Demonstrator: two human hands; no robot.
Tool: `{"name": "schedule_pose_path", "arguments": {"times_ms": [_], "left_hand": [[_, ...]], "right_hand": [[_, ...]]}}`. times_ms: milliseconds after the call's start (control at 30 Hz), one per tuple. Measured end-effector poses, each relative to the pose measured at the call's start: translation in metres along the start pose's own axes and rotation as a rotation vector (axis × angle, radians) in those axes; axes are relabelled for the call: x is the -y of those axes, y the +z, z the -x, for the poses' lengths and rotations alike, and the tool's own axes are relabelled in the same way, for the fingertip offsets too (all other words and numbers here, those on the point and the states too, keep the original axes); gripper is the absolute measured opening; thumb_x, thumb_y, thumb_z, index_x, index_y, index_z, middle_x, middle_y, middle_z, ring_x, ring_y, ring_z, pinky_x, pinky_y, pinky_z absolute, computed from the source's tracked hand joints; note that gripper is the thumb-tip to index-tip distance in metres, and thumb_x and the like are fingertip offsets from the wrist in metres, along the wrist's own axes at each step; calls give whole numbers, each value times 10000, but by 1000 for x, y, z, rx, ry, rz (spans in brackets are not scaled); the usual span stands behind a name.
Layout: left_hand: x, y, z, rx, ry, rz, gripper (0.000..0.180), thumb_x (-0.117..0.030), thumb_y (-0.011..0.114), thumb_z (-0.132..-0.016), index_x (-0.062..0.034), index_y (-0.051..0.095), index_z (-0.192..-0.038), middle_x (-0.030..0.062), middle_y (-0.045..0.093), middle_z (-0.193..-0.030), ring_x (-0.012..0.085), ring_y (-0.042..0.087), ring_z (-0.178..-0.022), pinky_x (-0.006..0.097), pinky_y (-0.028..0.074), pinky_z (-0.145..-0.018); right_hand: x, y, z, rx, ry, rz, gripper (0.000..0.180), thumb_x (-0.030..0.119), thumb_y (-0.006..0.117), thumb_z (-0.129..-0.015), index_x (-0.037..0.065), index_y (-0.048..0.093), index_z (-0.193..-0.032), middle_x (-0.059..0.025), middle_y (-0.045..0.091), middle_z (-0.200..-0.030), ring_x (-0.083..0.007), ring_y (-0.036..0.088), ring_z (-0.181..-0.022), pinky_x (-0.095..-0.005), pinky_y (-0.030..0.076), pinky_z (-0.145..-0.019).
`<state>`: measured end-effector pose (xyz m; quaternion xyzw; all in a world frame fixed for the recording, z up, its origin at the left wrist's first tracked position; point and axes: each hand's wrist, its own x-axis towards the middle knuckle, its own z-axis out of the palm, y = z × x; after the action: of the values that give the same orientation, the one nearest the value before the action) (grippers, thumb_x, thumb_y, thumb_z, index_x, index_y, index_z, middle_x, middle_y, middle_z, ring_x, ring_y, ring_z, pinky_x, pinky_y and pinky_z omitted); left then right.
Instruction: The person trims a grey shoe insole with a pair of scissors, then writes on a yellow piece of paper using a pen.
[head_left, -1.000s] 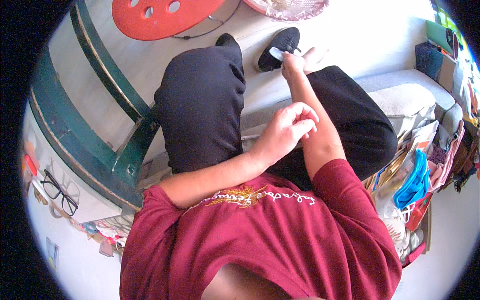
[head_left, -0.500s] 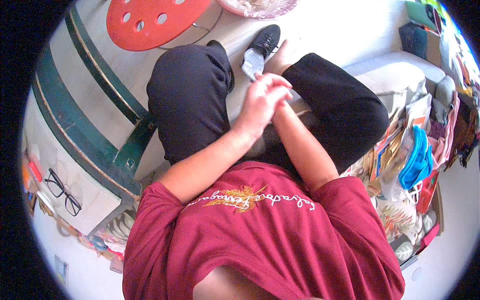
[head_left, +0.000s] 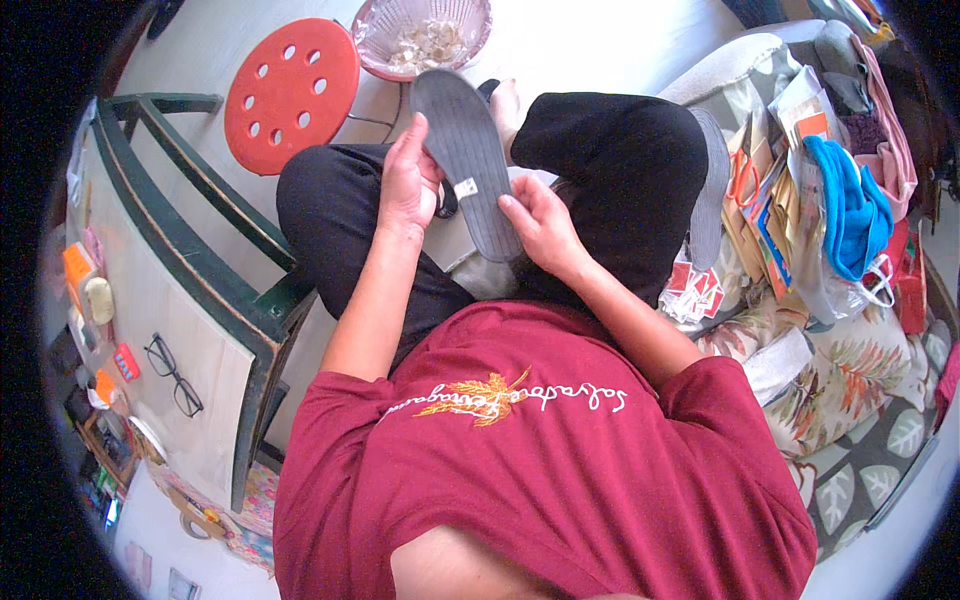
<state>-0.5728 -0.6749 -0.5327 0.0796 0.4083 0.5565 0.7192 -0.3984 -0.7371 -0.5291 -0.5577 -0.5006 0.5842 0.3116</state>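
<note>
- Nearest, the right hand [head_left: 545,225] pinches the lower part of a grey insole [head_left: 465,160].
- A little further, the left hand [head_left: 408,185] grips its left edge, so the insole is between both hands.
- To the right, blue cloth [head_left: 845,205] is beside a clear plastic bag [head_left: 828,300].
- Farthest, a pink basket [head_left: 378,35] contains pale, crumpled pieces [head_left: 430,45], near a red stool [head_left: 292,95].

Bright light, washed-out floor [head_left: 600,42], bent edges, dark grainy corners
</note>
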Motion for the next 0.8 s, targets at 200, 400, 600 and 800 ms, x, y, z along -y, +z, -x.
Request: {"name": "schedule_pose_path", "arguments": {"times_ms": [200,400,600,800], "left_hand": [[-18,23,1,-69,41,-82,349,-319,485,-918,-16,569,-1069,87,620,-1035,193,590,-953,352,454,-862],[-15,43,6,-177,163,-555,250,-250,574,-881,-3,610,-905,71,635,-871,135,609,-748,268,494,-659],[4,55,-7,5,178,-448,207,-205,535,-898,-8,585,-934,83,634,-859,178,620,-715,308,518,-651],[4,98,12,65,164,-347,245,-215,448,-942,-13,551,-1036,92,615,-913,190,620,-745,339,528,-661]], "right_hand": [[-11,-3,25,95,96,-260,95,129,518,-903,38,501,-924,11,560,-819,-55,509,-755,-211,416,-691],[-1,-12,37,40,25,-335,255,190,566,-880,4,507,-1044,-37,569,-921,-93,523,-848,-256,437,-765],[3,-14,37,193,-64,-421,203,159,540,-888,6,547,-1022,11,574,-878,-66,497,-823,-254,433,-737],[51,-48,57,2,-151,-282,215,160,571,-865,-14,553,-989,-38,598,-821,-67,507,-763,-261,438,-708]]}}
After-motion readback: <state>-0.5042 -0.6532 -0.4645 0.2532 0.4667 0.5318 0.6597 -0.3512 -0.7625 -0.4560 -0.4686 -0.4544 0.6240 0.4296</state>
